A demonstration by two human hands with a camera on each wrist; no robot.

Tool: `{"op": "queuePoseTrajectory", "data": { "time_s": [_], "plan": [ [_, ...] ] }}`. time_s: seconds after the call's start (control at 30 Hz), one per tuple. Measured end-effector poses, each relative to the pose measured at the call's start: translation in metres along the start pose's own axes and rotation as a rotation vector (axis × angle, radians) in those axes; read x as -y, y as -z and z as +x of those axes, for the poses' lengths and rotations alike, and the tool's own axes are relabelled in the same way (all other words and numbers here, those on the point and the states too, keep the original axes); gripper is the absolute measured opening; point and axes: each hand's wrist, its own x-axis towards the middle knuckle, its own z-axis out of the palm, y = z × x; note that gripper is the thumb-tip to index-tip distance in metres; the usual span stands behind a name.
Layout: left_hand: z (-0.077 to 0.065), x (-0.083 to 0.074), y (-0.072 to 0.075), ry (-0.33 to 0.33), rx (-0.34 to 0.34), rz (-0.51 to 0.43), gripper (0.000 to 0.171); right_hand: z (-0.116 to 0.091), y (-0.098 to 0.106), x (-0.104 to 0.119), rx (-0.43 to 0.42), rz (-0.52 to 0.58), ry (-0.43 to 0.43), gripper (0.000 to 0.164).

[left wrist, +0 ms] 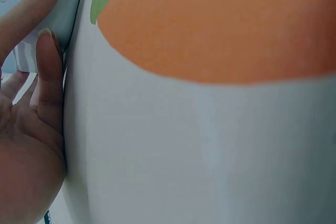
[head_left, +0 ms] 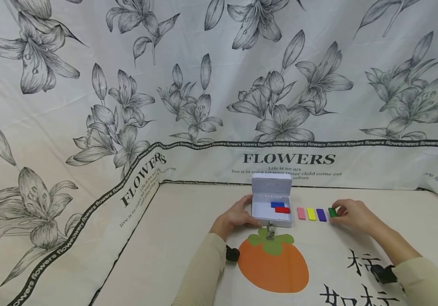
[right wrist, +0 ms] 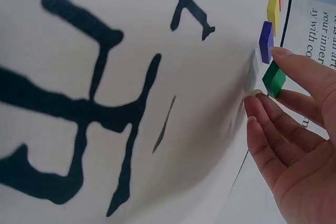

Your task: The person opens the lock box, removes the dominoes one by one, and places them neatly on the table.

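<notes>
A white hinged box point(head_left: 258, 209) stands with its lid up. Inside lie a blue block point(head_left: 277, 205) and a red block point(head_left: 282, 210). My left hand point(head_left: 238, 217) holds the box at its left side, thumb along the front edge; the left wrist view catches only a corner of the box point(left wrist: 71, 11) beside the fingers. To the right of the box, my right hand point(head_left: 356, 216) pinches a green block point(right wrist: 274, 80) between thumb and fingers. It is at the right end of a row with a pink block point(head_left: 301, 213), a yellow block point(head_left: 311, 213) and a purple block point(head_left: 321, 215).
A metal clasp point(head_left: 270, 230) hangs off the box's front. The pale table cloth point(head_left: 173, 238) bears a printed orange persimmon point(head_left: 274, 267) and black characters point(head_left: 360, 261). Behind the table hangs a flower-printed curtain point(head_left: 203, 165).
</notes>
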Motion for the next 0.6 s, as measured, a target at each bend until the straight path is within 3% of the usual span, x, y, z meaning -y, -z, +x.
{"op": "queuePoseTrajectory", "data": {
  "time_s": [0.6],
  "plan": [
    [0.0025,0.002,0.0008,-0.031,0.011,0.005,0.103,0.0085,-0.0054,-0.0079,0.03,0.014,-0.053,0.043]
  ]
}}
